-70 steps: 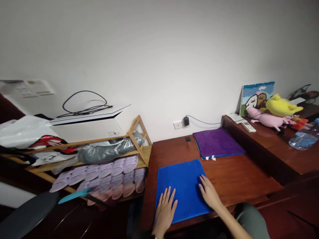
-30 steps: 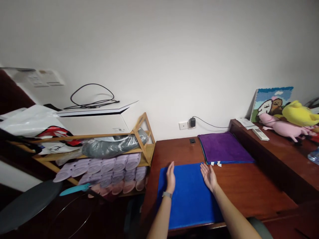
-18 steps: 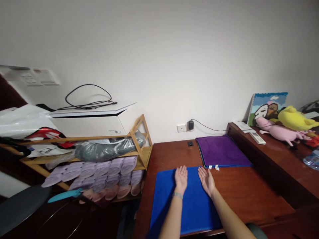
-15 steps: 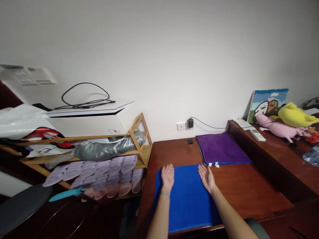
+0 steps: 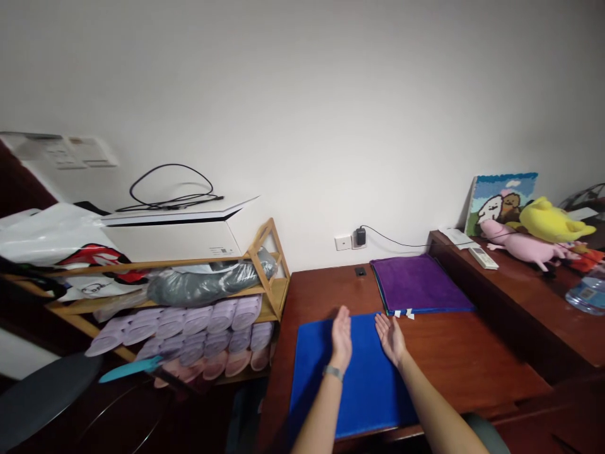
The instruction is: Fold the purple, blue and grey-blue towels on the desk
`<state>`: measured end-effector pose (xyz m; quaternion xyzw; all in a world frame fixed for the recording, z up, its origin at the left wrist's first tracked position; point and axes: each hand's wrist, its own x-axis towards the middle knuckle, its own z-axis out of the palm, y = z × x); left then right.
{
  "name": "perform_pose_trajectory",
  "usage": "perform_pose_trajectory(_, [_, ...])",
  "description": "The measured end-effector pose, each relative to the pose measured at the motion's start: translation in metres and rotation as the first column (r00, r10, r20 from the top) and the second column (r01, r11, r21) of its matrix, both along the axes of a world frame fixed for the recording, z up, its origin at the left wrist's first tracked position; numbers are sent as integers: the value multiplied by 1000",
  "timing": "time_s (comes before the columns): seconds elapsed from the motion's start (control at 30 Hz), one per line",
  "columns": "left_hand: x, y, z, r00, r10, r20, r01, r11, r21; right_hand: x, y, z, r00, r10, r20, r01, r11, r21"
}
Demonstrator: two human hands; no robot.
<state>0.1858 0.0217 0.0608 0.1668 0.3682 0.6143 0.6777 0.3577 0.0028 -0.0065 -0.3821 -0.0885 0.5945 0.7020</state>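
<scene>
A blue cloth point(image 5: 371, 391) lies spread flat on the brown wooden desk point(image 5: 463, 353). Over its upper left part is my left hand point(image 5: 341, 337), fingers stretched out and palm turned inward, with a grey band on the wrist. My right hand point(image 5: 391, 340) is by the cloth's upper right edge, palm upturned and fingers extended. Neither hand holds anything; whether they touch the cloth I cannot tell. Just beyond my right hand sits a flat stack of cloths, a purple cloth point(image 5: 420, 284) on top, with white tags at its near edge.
On the left, a wooden rack point(image 5: 278, 296) bears a white box point(image 5: 179, 239), a black cable and rows of slippers point(image 5: 184, 325). A raised ledge on the right carries plush toys point(image 5: 524, 246), a remote control point(image 5: 483, 257) and a plastic bottle point(image 5: 586, 293). A charger point(image 5: 360, 237) is plugged into the wall.
My left hand has moved right, inward over the blue cloth, and turned more onto its side. My right hand has stayed nearly in place. The view has shifted slightly.
</scene>
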Motion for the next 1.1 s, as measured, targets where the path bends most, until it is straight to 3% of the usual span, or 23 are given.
perform_pose_trajectory(0.1, [62,-9,-5,992,-119,40,121,991,-62,1,3,-3,1000,20,19,-20,1000,-1])
perform_pose_trajectory(0.2, [74,-6,-10,989,-134,57,141,978,-152,2,4,-4,1000,28,2,-27,1000,-11])
perform_pose_trajectory(0.3, [30,9,-9,996,-71,51,80,977,-196,1,4,-3,1000,7,-25,-7,1000,4])
perform_pose_trajectory(0.5, [-116,22,12,981,192,-27,-194,963,-185,0,-3,8,997,-5,-79,4,1000,-7])
perform_pose_trajectory(0.6, [-149,9,24,954,296,-45,-300,944,-141,0,-2,17,995,-24,-99,20,999,-35])
perform_pose_trajectory(0.7, [-127,-12,27,959,285,3,-284,956,-68,-5,0,27,992,-70,-105,65,996,-53])
perform_pose_trajectory(0.8, [-64,-41,20,975,103,195,-97,995,-37,-21,-10,31,988,-117,-105,113,993,-37])
perform_pose_trajectory(0.87, [-18,-62,12,948,-28,316,62,993,-97,-36,-28,28,984,-108,-139,110,994,4])
perform_pose_trajectory(0.93, [13,-79,2,933,-68,352,130,979,-155,-47,-50,21,976,-83,-200,89,996,21])
perform_pose_trajectory(1.0, [20,-90,-8,934,-47,354,126,971,-205,-52,-70,14,962,-73,-263,77,997,5])
perform_pose_trajectory(1.1, [-17,-95,-18,947,30,319,58,964,-260,-50,-87,11,946,-84,-315,78,996,-31])
